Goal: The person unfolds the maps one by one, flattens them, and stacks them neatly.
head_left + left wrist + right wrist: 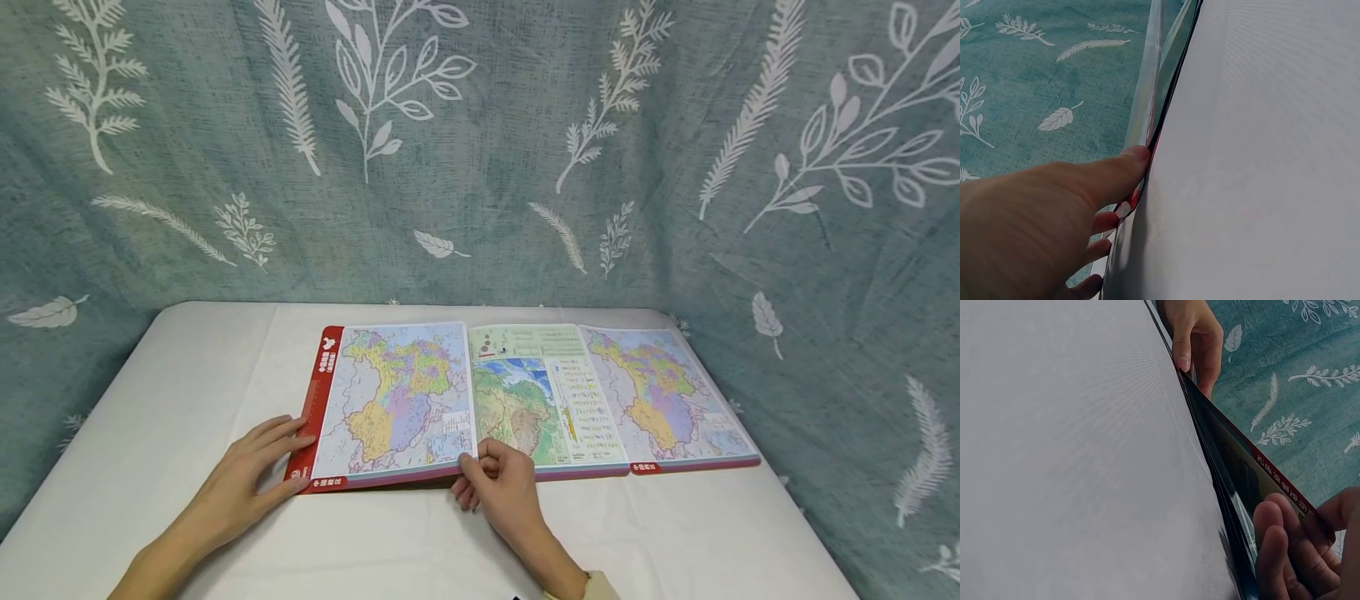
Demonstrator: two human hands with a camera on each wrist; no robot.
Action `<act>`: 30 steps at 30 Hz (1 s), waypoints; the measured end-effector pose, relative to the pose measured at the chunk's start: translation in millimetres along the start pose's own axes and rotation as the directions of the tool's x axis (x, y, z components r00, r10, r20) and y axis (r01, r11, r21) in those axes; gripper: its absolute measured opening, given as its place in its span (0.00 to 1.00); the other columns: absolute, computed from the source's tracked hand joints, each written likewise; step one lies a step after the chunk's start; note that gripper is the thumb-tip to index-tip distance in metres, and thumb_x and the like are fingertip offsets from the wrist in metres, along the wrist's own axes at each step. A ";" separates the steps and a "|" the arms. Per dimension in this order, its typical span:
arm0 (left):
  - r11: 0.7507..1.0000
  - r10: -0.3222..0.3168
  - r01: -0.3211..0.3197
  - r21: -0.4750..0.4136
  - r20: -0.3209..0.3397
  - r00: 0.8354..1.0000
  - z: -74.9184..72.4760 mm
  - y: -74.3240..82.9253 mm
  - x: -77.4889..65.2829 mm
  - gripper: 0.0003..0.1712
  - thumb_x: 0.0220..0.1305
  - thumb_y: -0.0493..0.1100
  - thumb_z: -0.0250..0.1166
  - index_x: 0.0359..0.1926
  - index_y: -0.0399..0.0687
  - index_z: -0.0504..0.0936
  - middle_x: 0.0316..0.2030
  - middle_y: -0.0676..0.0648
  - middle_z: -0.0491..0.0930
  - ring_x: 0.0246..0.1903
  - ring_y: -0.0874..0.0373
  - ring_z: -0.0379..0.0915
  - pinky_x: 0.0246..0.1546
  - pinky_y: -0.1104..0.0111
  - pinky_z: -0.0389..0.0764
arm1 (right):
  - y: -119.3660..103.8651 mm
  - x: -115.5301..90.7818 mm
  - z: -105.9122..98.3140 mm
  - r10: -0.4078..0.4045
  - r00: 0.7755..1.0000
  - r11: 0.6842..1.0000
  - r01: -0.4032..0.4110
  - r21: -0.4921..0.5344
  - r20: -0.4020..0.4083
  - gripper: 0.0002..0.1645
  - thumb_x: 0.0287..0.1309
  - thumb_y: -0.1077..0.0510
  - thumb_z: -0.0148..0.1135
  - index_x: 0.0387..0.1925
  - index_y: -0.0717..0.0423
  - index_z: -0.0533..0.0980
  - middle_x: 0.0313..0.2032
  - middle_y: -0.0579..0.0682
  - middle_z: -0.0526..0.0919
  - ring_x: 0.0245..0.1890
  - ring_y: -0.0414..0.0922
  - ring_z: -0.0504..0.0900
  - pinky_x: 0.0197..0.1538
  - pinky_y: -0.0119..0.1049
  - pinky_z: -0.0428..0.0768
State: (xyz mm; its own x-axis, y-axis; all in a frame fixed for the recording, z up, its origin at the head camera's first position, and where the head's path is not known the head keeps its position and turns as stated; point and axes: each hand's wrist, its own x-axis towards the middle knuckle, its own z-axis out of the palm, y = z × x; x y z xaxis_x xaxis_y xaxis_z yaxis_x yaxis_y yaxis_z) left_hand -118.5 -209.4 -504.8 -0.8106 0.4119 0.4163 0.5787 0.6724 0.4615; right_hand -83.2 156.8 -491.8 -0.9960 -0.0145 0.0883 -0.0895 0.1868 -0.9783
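A colourful map (pixel 397 400) with a red strip along its left side lies on the table. Its near right corner is raised, and a dark gap shows beneath its near edge. My right hand (pixel 504 487) pinches that corner, thumb on top and fingers below; the right wrist view shows these fingers (pixel 1272 525) under the raised sheet. My left hand (pixel 243 475) rests at the red strip, fingertips on it and thumb at its near corner. In the left wrist view the left thumb (pixel 1116 169) lies along the map's edge.
To the right lie a green map panel with a relief map and text (pixel 517 408) and another colourful map panel (pixel 652 392), side by side. A white cloth covers the table (pixel 187 375). Behind it hangs a green curtain (pixel 480 167) with white leaf patterns.
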 end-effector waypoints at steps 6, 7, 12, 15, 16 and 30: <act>1.000 -0.016 0.016 -0.008 0.018 1.000 -2.1 1.2 0.3 0.30 0.59 0.49 0.80 0.63 0.54 0.85 0.70 0.46 0.77 0.72 0.43 0.64 0.63 0.49 0.64 | -1.1 -0.6 0.1 -0.056 0.998 0.997 0.057 0.045 -0.024 0.14 0.72 0.62 0.65 0.29 0.65 0.75 0.19 0.60 0.86 0.15 0.51 0.85 0.20 0.42 0.83; 1.000 -0.020 0.020 -0.010 0.022 1.000 -2.3 1.4 0.3 0.30 0.59 0.49 0.79 0.63 0.54 0.84 0.70 0.46 0.77 0.72 0.43 0.64 0.63 0.49 0.64 | -1.6 -0.8 0.2 -0.067 0.997 0.996 0.069 0.054 -0.033 0.14 0.72 0.62 0.65 0.30 0.65 0.75 0.19 0.61 0.86 0.15 0.51 0.85 0.20 0.42 0.83; 0.999 -0.032 0.033 -0.017 0.039 0.999 -2.9 2.8 0.5 0.30 0.59 0.50 0.79 0.63 0.54 0.84 0.70 0.45 0.77 0.72 0.42 0.64 0.62 0.43 0.66 | -3.4 -1.3 -0.9 -0.094 0.993 0.992 0.100 0.081 -0.073 0.15 0.73 0.61 0.64 0.30 0.66 0.75 0.19 0.61 0.85 0.14 0.52 0.84 0.20 0.41 0.83; 0.999 -0.028 0.029 -0.021 0.041 0.999 -3.0 2.8 1.2 0.30 0.59 0.50 0.79 0.63 0.53 0.84 0.69 0.44 0.77 0.72 0.42 0.64 0.62 0.40 0.67 | -3.2 -1.2 -3.2 -0.090 0.990 0.993 0.098 0.072 -0.105 0.14 0.73 0.61 0.64 0.30 0.65 0.75 0.18 0.59 0.85 0.14 0.53 0.84 0.20 0.40 0.82; 0.999 -0.030 0.031 -0.018 0.041 0.999 -3.0 2.8 1.3 0.30 0.59 0.50 0.79 0.63 0.54 0.84 0.69 0.45 0.77 0.72 0.42 0.64 0.62 0.40 0.67 | -3.7 -1.5 -4.1 -0.091 0.989 0.993 0.100 0.070 -0.118 0.14 0.73 0.61 0.64 0.30 0.65 0.75 0.18 0.59 0.85 0.13 0.53 0.83 0.19 0.39 0.82; 0.999 -0.044 0.045 -0.018 0.055 0.998 -3.7 2.6 0.0 0.31 0.59 0.49 0.80 0.63 0.52 0.84 0.70 0.44 0.76 0.72 0.41 0.64 0.63 0.38 0.68 | -2.2 -0.5 -19.5 -0.071 0.979 0.996 0.079 0.032 -0.193 0.12 0.72 0.65 0.62 0.30 0.64 0.77 0.17 0.57 0.84 0.13 0.52 0.83 0.20 0.36 0.81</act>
State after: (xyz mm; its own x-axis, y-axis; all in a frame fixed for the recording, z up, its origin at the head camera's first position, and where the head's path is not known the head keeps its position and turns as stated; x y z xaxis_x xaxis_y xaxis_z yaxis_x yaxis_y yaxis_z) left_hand -116.7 -209.9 -500.7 -0.8389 0.4151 0.3520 0.5433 0.6790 0.4938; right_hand -82.5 175.6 -486.0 -0.9679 0.1618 0.1924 -0.1680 0.1534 -0.9738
